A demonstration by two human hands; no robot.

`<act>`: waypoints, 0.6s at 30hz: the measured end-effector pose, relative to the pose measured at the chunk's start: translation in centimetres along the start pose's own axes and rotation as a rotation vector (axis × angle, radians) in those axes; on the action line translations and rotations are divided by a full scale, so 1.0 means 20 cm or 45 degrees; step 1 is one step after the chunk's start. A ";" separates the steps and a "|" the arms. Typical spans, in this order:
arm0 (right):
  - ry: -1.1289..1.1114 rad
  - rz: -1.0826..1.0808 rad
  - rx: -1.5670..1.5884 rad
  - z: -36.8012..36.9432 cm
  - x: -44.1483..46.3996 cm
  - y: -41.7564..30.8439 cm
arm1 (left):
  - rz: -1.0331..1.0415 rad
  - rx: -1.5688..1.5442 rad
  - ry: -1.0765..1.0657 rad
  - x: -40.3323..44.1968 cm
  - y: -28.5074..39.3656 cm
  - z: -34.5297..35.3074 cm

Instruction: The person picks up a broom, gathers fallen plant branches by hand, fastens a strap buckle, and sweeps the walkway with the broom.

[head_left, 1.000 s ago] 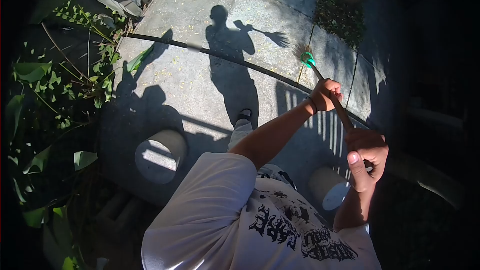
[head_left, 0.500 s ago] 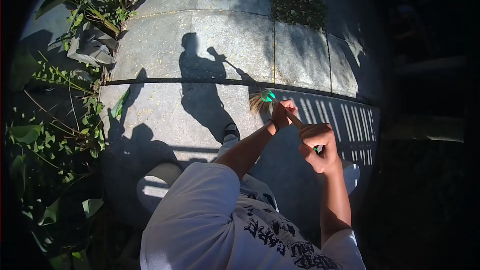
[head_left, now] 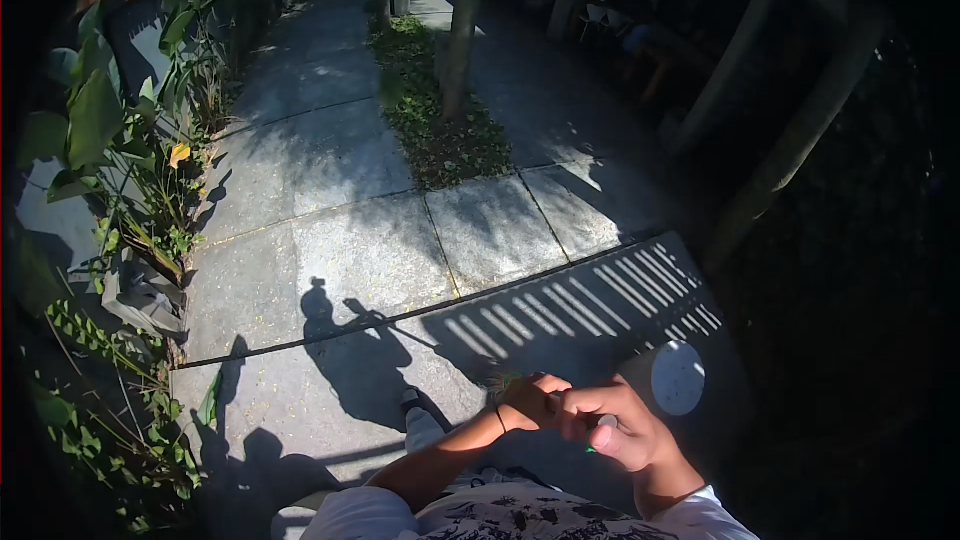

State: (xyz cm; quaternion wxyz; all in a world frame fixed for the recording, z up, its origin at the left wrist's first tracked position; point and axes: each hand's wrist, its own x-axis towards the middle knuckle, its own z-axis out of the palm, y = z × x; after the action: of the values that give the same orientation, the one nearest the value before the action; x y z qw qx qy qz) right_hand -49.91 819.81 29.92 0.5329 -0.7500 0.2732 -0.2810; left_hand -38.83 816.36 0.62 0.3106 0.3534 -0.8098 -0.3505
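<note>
A broom [head_left: 507,380] is held in both of my hands, its head mostly hidden behind my left hand, with only a dim bit of green and brown showing. My left hand [head_left: 530,402], with a dark band at the wrist, is closed around the lower part of the handle. Close beside it on the right, my right hand [head_left: 622,427] grips the upper end, the thumb near the handle's tip. Under the hands lies the shaded concrete pavement [head_left: 470,470].
Leafy plants [head_left: 150,170] line the left side, with a grey block [head_left: 145,295] among them. A planted strip [head_left: 450,145] with a tree trunk [head_left: 465,30] divides the path ahead. A round white surface [head_left: 678,378] is at right. A leaning post [head_left: 800,140] stands farther right.
My view has tilted up, bringing the path ahead into sight. Both hands now appear lower and closer together, and the broom's bristles, plainly visible before, are mostly hidden.
</note>
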 end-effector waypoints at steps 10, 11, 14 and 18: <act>0.414 2.125 0.302 0.26 -1.74 1.12 | 0.058 -1.499 -0.705 -0.10 0.87 0.44; 0.067 2.142 1.021 0.41 -2.00 1.41 | -0.041 -1.747 -0.772 -0.06 0.88 0.49; 1.743 2.220 1.750 0.73 -2.20 1.50 | -0.138 -2.120 -0.949 -0.06 0.74 0.74; 1.891 1.992 1.558 1.23 -2.41 2.25 | -0.210 -2.158 -0.774 0.01 0.53 0.80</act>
State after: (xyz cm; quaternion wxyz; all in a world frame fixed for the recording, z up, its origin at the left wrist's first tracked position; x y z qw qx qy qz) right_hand -70.68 857.13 -26.01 0.5359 0.3273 0.7069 -0.3255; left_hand -54.76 827.18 0.04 0.2135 -0.0449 -0.2994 -0.9289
